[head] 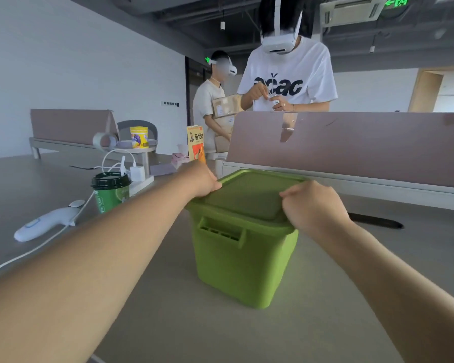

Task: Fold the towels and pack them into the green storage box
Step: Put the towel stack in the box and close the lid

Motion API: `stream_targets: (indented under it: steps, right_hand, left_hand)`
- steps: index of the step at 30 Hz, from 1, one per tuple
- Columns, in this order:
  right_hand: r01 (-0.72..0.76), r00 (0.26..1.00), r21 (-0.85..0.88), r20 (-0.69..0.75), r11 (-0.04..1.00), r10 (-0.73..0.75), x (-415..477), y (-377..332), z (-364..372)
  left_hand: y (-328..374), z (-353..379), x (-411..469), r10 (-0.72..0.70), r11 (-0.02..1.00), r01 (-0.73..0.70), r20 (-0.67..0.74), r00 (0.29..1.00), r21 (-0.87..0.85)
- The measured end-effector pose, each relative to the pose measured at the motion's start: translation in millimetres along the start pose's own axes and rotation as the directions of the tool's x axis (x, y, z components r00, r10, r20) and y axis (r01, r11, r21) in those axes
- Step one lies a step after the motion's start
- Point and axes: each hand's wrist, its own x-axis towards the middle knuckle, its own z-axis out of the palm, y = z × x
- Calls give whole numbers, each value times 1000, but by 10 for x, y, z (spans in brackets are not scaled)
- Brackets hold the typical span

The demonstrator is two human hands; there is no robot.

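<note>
The green storage box [240, 260] stands upright on the grey table, in the middle of the head view, with its green lid [249, 195] lying on top. My left hand [203, 179] grips the lid's left edge, fingers curled over the rim. My right hand [311, 203] grips the lid's right front edge with curled fingers. The lid hides the inside of the box. No towel shows anywhere.
A green cup [110, 191] with a black lid stands left of the box, near a white controller [46, 221] with its cable and a charger block [138, 174]. A brown desk divider [351, 150] rises right behind the box. Two people with headsets stand beyond it.
</note>
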Motion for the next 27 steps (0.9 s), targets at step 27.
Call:
stream_targets:
  steps: [27]
  right_hand:
    - [106, 907, -473, 406, 875, 110, 151, 349, -322]
  left_hand:
    - [759, 223, -376, 169, 938, -262, 361, 917, 228]
